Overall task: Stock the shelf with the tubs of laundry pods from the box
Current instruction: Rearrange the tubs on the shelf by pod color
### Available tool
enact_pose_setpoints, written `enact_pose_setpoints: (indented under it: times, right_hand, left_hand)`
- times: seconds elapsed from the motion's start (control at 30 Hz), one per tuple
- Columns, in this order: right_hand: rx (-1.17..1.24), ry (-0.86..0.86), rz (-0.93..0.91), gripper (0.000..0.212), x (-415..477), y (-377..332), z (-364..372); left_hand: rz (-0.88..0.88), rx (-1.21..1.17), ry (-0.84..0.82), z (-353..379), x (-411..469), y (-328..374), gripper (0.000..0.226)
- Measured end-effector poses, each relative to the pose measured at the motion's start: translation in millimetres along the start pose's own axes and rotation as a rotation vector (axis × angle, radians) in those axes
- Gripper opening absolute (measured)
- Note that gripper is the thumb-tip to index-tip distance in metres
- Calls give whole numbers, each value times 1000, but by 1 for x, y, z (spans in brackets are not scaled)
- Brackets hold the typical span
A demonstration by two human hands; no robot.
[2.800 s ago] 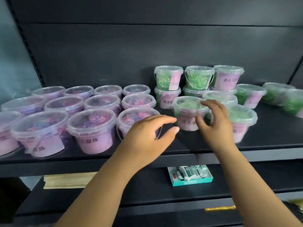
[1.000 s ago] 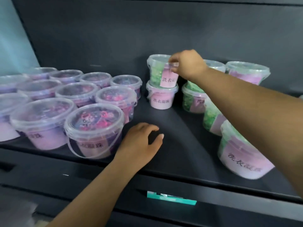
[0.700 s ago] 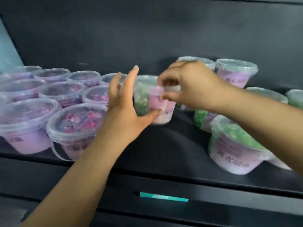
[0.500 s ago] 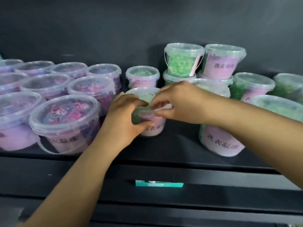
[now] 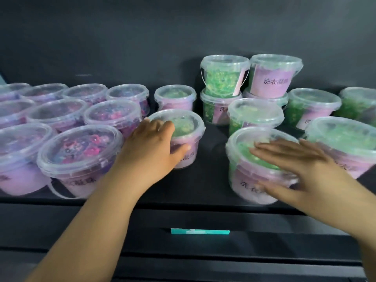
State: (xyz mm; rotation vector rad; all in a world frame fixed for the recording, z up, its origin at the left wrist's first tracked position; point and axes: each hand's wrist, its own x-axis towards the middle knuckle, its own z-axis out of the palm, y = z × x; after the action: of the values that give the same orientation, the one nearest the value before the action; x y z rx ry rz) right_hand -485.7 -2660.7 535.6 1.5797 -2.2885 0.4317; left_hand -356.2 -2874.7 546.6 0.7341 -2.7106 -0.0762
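Left hand (image 5: 150,147) is wrapped round the small green tub (image 5: 189,123), just right of the front purple tub (image 5: 81,151) on the shelf (image 5: 209,180). Right hand (image 5: 295,165) rests flat-fingered on the bigger green tub (image 5: 242,147), further right. I'd slide the small one snug, label facing out, gently.

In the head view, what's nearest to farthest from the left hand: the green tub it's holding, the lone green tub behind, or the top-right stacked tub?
1. Held green tub, under the left hand itself.
2. Lone green tub, just behind it.
3. Top-right stacked tub, far back right.
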Motion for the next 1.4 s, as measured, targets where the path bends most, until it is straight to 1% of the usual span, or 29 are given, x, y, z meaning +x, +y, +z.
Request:
enact_pose_setpoints:
  times: [0.07, 0.13, 0.2, 0.23, 0.27, 0.33, 0.4, 0.47, 0.53, 0.6, 0.63, 0.67, 0.73, 0.9, 1.03, 1.1, 1.2, 1.27, 1.33, 1.4]
  right_hand:
    - [-20, -1, -45, 58, 8, -7, 3]
    - [-2, -71, -79, 63, 20, -12, 0]
    - [210, -208, -46, 74, 38, -19, -18]
    - [302, -250, -19, 75, 50, -20, -29]
    - [343, -233, 0, 71, 64, -20, -38]
    - [300, -201, 19, 57, 102, -13, -45]
    - [226, -242, 24, 45, 146, -10, -35]
    - [238, -305, -6, 43, 189, -9, -11]
    - [223, -374, -5, 45, 221, -12, 17]
    - [130, -430, -12, 45, 243, -14, 46]
    - [69, -444, -21, 44, 250, -14, 58]
    - [12, -441, -28, 42, 256, -15, 67]
    - [-35, -400, -21, 39, 263, -14, 77]
    - [-16, -319, -31, 39, 267, -16, 81]
    - [-34, -313, -26, 37, 266, -17, 86]
    - [-25, -326, -22, 42, 264, -17, 85]
    - [98, -302, 36, 46, 258, -13, 56]
    - [156, -275, 84, 41, 244, -7, 27]
    - [159, -242, 106, 34, 217, 1, 3]
    - [193, -242, 123, 29, 180, 5, -13]
  left_hand:
    - [27, 7, -36, -4, -6, -3, 54]
    - [38, -12, -67, -11, -9, -5, 53]
    - [33, -20, -113, -20, -7, -6, 52]
    - [28, -10, -140, -25, -4, -5, 53]
    - [20, -1, -160, -29, -1, -5, 54]
    - [-1, -19, -182, -35, 7, -2, 54]
    - [-4, -23, -220, -36, 12, 0, 49]
    - [14, 11, -269, -35, 14, 0, 45]
    - [11, 17, -307, -39, 16, -3, 48]
    - [-6, 6, -352, -43, 18, -6, 51]
    - [-14, 2, -372, -45, 20, -7, 48]
    - [-18, 0, -382, -46, 21, -8, 43]
    - [-12, 4, -392, -46, 22, -9, 46]
    - [7, 19, -370, -43, 21, -6, 58]
    - [27, 40, -409, -46, 25, -4, 56]
    - [35, 68, -443, -47, 32, -4, 55]
    - [49, 153, -493, -45, 50, -7, 52]
    - [76, 213, -528, -45, 62, -9, 46]
    - [82, 249, -556, -45, 74, -12, 55]
    - [65, 250, -563, -46, 83, -15, 56]
